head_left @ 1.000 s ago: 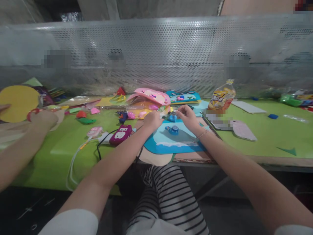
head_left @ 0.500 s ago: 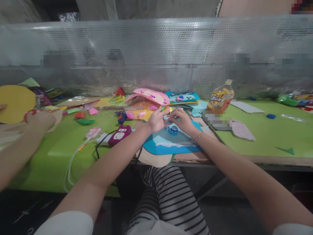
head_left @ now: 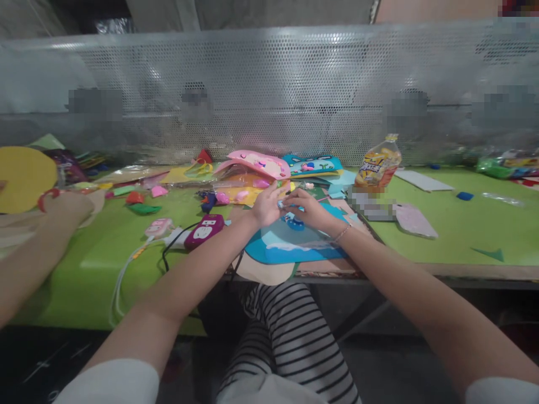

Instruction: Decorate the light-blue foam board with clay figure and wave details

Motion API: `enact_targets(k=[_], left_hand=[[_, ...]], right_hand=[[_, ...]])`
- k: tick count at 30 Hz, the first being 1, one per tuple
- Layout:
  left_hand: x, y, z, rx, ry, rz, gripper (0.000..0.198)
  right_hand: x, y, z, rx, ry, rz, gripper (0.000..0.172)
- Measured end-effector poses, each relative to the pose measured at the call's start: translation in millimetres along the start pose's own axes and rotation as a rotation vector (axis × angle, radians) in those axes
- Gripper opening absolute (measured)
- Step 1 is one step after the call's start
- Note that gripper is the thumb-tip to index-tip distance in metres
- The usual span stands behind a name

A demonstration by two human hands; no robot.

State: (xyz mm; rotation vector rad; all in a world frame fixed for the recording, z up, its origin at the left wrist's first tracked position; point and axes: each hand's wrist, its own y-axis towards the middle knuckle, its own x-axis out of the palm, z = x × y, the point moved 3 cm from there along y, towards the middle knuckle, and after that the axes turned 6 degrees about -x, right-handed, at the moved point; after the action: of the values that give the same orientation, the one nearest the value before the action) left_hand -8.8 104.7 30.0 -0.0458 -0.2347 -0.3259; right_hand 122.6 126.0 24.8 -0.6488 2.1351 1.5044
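Observation:
My left hand [head_left: 266, 209] is half turned up over the blue foam sheet [head_left: 303, 253], its fingers partly extended around a small light-blue lump of modelling clay [head_left: 281, 205]. The fingers of my right hand [head_left: 306, 209] pinch at the same lump from the other side, covering part of it. Below them, darker blue round clay pieces [head_left: 295, 220] sit on the sheet, partly hidden by my right hand. A white wavy strip [head_left: 295, 247] crosses the sheet's lower part. Under its near edge lies a beige rounded piece [head_left: 265, 274].
Decorated pink [head_left: 261, 163] and blue [head_left: 315, 166] foam pieces lie behind my hands. A snack bag [head_left: 379, 165] and phone [head_left: 415, 220] are to the right; a purple device [head_left: 205, 232] with cables is left. Another person's hand [head_left: 69, 209] holds red-handled scissors near a yellow disc [head_left: 27, 179].
My right fingers have closed in further over the light-blue clay lump and lowered slightly, hiding more of the darker blue pieces. The view has shifted a little.

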Motion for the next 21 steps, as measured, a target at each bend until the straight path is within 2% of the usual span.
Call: enact_targets(k=[3, 9, 11, 17, 19, 21], left_hand=[[-2.4, 0, 2, 0.024, -0.002, 0.045, 0.064], [8.2, -3, 1, 0.066, 0.127, -0.021, 0.052], [11.5, -4, 1, 0.089, 0.149, -0.035, 0.048], [12.0, -1, -3, 0.005, -0.094, -0.139, 0.039], [7.7, 4, -5, -0.018, -0.173, -0.124, 0.028], [2.2, 8, -8, -0.019, -0.182, -0.061, 0.013]], right_hand=[[0, 1, -1, -0.019, 0.045, 0.017, 0.015], [-1, 0, 8, 0.143, 0.019, 0.144, 0.006], [-1, -1, 9, 0.167, 0.011, 0.148, 0.011], [-4, 0, 5, 0.048, -0.100, 0.093, 0.012], [-5, 0, 5, 0.029, -0.114, 0.102, 0.015], [-7, -1, 6, 0.008, -0.133, 0.122, 0.020]])
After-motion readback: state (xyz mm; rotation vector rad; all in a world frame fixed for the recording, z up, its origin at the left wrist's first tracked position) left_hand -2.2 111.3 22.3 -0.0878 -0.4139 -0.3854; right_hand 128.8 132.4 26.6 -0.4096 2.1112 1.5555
